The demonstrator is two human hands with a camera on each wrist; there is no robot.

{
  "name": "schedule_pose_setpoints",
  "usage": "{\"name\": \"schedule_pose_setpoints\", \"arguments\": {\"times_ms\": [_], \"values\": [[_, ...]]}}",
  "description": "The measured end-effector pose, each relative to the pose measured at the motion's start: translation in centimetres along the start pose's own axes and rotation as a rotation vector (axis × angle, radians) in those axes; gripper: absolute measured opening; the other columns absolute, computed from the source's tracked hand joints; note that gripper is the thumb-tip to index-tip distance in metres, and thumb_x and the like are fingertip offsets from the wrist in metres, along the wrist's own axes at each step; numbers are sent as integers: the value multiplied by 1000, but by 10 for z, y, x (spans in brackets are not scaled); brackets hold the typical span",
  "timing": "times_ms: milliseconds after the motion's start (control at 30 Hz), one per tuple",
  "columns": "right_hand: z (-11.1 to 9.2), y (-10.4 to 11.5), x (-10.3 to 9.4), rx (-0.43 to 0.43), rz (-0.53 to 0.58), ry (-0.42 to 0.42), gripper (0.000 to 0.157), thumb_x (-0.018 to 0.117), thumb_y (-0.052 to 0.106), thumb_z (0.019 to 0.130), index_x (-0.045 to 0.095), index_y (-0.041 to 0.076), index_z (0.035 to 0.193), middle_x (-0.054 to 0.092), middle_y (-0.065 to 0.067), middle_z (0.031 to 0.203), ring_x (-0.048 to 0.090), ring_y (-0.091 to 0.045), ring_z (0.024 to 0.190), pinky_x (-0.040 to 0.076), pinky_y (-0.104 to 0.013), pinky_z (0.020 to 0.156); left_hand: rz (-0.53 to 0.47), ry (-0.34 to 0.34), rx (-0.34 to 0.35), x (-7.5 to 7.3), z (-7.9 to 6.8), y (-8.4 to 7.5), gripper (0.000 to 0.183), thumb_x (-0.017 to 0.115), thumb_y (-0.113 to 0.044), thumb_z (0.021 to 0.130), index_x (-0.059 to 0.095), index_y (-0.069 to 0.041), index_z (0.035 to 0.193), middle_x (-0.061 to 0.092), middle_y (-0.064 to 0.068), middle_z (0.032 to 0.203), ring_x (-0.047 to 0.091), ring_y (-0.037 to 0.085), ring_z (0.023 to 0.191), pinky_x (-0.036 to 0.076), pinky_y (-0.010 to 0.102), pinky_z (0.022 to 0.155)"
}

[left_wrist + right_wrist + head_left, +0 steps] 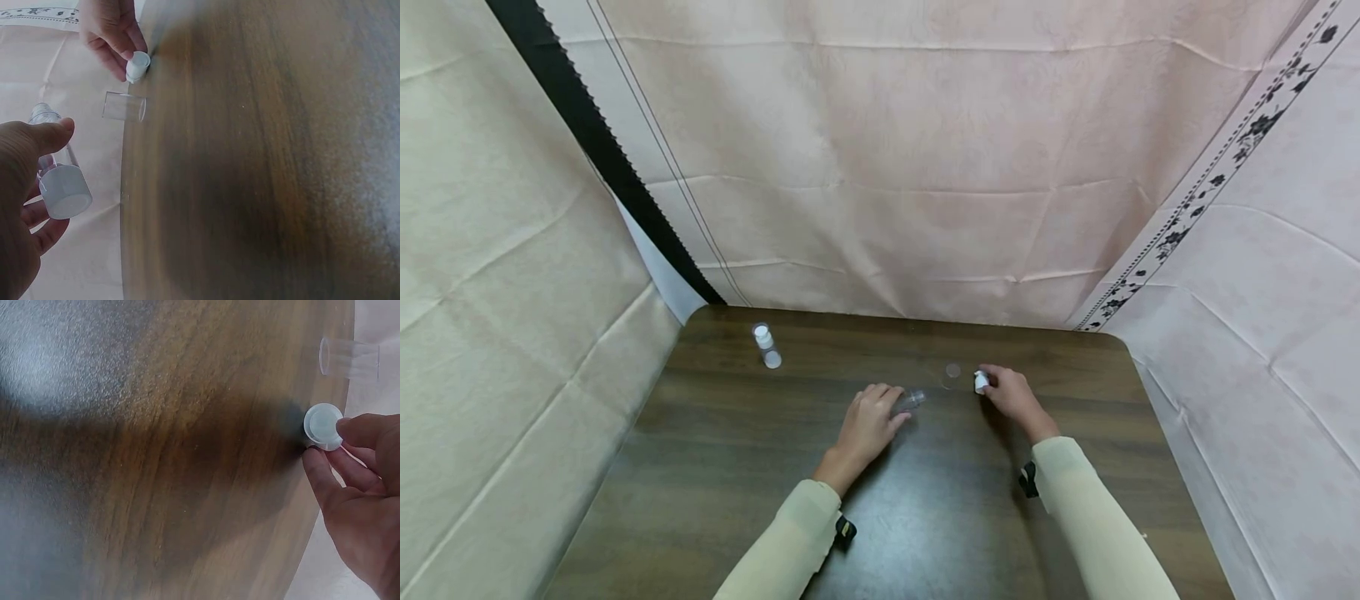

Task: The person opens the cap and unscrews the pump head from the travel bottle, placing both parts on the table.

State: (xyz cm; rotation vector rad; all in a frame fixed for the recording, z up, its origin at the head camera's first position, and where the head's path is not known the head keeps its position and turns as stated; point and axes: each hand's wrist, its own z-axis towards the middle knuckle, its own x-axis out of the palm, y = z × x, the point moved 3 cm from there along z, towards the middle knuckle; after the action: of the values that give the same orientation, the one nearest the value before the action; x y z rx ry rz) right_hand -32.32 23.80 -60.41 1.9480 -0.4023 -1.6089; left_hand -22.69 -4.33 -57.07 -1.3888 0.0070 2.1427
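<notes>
My left hand (867, 425) grips a small clear bottle (912, 400), its thumb and fingers around the body. In the left wrist view, the bottle's white base (65, 190) faces the camera and its clear neck is bare. To the right, my right hand (1011, 396) pinches a small white bottle top (981, 382) between thumb and fingers. Its round, ringed end (324, 425) shows in the right wrist view. Between the hands, a clear cylindrical cover (952, 375) stands on the table, touched by neither hand.
Another small bottle with a white top (765, 343) is at the back left of the brown wooden table (715, 467). Pale cloth (910, 167) hangs behind the far edge and along both sides. Dark bands are worn at both wrists.
</notes>
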Motion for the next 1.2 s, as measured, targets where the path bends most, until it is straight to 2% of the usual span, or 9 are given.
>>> {"name": "schedule_pose_setpoints", "arguments": {"times_ms": [633, 933, 1200], "values": [[-3, -5, -1, 19, 42, 3, 45, 62, 4, 100, 55, -2, 145, 64, -26, 136, 63, -38, 124, 52, -54, 101, 8, 4, -14, 2, 3, 3, 39, 85, -31, 87, 73, -8, 116, 73, 6, 106, 69, 21, 95, 59, 38, 80], [-12, -4, -4, 41, 67, 3, 49, 64, 8, 101, 52, 1, 147, 62, -24, 139, 63, -39, 124, 52, -56, 102, -102, -8, -54, 4, 11, 7, 39, 86, -24, 86, 71, -5, 117, 73, 9, 108, 71, 23, 96, 61, 37, 82], [-24, 3, -8, 1, 57, -36, 51, 68, 9, 99, 53, 2, 147, 60, -23, 140, 64, -39, 122, 53, -56, 100, -189, -14, -98, 10, 23, 12, 38, 85, -21, 87, 69, -4, 117, 68, 11, 114, 72, 25, 102, 62, 36, 84]]}}
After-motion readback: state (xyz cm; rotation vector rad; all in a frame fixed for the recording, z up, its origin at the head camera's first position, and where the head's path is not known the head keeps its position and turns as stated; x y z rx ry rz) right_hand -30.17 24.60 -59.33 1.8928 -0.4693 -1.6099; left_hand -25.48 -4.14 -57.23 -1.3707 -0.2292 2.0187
